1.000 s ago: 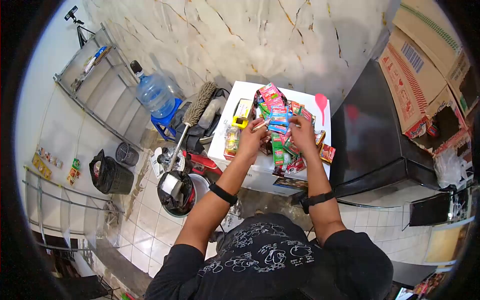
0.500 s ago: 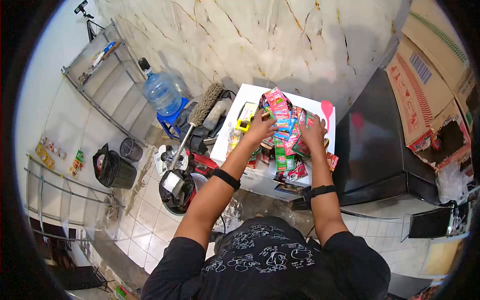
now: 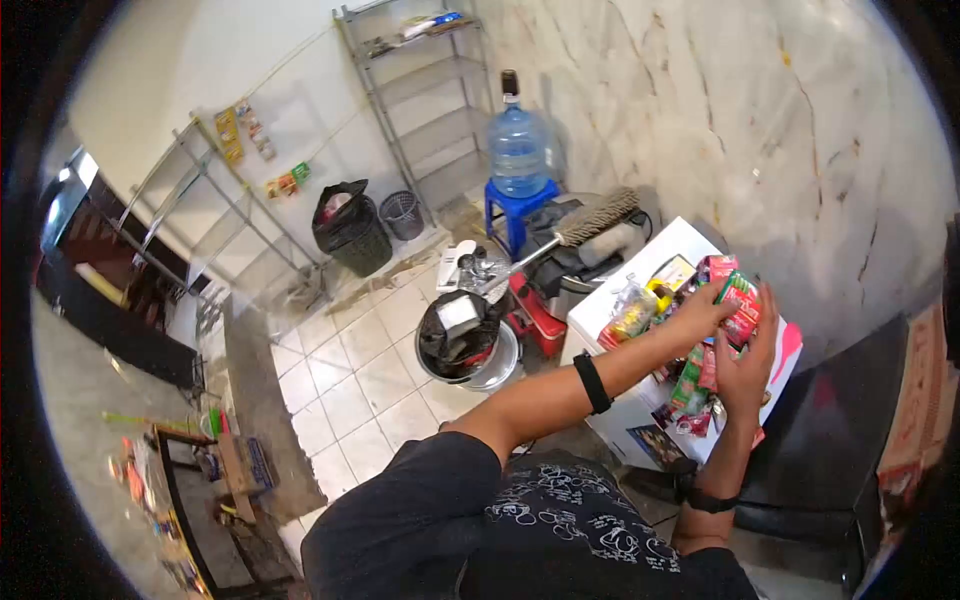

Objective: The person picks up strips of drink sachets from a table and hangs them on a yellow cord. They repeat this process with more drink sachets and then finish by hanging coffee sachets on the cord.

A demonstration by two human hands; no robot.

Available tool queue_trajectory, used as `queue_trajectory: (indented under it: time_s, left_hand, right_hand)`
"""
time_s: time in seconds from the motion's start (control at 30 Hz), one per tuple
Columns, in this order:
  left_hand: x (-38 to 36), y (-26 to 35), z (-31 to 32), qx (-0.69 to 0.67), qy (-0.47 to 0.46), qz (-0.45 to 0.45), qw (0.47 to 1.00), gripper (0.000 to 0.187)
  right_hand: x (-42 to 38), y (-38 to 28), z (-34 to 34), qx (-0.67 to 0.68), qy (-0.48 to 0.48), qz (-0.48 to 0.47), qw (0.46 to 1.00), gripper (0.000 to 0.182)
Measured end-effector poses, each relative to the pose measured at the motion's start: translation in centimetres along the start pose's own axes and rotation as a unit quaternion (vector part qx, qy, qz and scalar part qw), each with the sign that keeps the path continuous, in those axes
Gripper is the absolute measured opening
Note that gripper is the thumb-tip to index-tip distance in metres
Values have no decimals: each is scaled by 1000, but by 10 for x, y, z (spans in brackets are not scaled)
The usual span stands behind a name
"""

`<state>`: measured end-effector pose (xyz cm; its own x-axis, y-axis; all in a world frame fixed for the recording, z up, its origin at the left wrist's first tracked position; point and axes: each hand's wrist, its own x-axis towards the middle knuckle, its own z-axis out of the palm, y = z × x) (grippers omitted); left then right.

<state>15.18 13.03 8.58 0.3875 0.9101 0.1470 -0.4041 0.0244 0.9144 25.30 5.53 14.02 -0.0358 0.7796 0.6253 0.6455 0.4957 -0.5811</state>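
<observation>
Hands first: the left hand, partly closed, grips the left edge of some red-and-green sachets, and the right hand curls along their right and lower sides, holding them over the white bench. Whether they are one stack or loose pieces cannot be told. From the left, the contents of a dark bin are mostly hidden by its black liner. The left forearm covers part of the bench and sachet heap. Far right, a cardboard box is cut off by the dark lens edge.
</observation>
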Motion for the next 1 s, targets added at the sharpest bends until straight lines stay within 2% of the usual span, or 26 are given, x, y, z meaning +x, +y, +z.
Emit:
queue_trajectory:
  time_s: [0.03,0.07,0.13,0.17,0.2,0.23,0.27,0.3,0.33,0.37,0.4,0.47,0.53,0.57,0.63,0.67,0.77,0.8,0.87,0.9,0.93,1.0]
  left_hand:
    - [-6,18,-1,-3,10,49,999,34]
    - [-10,30,5,-12,14,96,995,29]
    - [-12,60,-7,49,5,122,991,32]
    - [-13,66,-12,15,20,145,989,33]
    - [-28,95,-15,63,63,145,985,34]
    - [-16,73,-48,226,187,193,936,37]
    - [-50,133,-35,261,187,104,941,41]
    - [-62,147,-45,116,125,158,973,41]
    - [-73,140,-64,427,218,295,826,36]
    - [-84,165,-51,58,175,223,957,31]
    - [-93,173,-59,30,181,207,961,29]
    - [-106,172,-81,89,227,219,945,28]
    - [-113,161,-103,98,248,201,943,28]
    - [-116,154,-112,106,268,186,939,27]
    - [-121,143,-123,118,276,184,936,26]
    - [-123,138,-127,130,281,182,933,25]
    - [-133,132,-127,111,297,156,936,24]
    - [-137,130,-127,109,302,145,936,23]
    - [-144,125,-127,102,297,137,940,23]
    - [-148,121,-128,107,299,128,940,23]
    - [-152,117,-128,112,302,119,939,23]
    - [-160,111,-128,120,296,109,941,22]
  right_hand:
    - [-2,2,4,142,24,54,988,65]
    - [-3,5,3,226,63,88,968,59]
    - [11,15,-1,72,173,12,982,47]
    - [12,27,-2,59,183,62,979,47]
    - [16,54,3,144,172,78,971,43]
    - [20,103,9,79,142,41,986,37]
    - [19,122,17,64,111,133,983,33]
    - [17,126,19,58,61,215,973,32]
    - [11,160,29,-4,54,171,984,32]
    - [10,165,31,-23,14,202,979,30]
    - [6,183,38,-70,-4,190,979,30]
    - [1,192,47,-103,-47,216,970,38]
    - [-1,201,60,-187,-38,147,971,42]
    - [-4,206,69,-186,-40,146,971,42]
    - [-4,210,79,-310,-42,127,941,52]
    - [2,213,82,-311,-43,124,941,52]
    - [28,173,83,-209,-202,270,918,53]
    - [25,173,90,-210,-202,269,918,53]
    - [15,185,109,-339,-189,180,904,56]
    - [13,189,116,-363,-146,174,904,48]
    - [13,195,119,-364,-147,171,904,48]
    - [14,207,122,-311,-146,263,902,42]
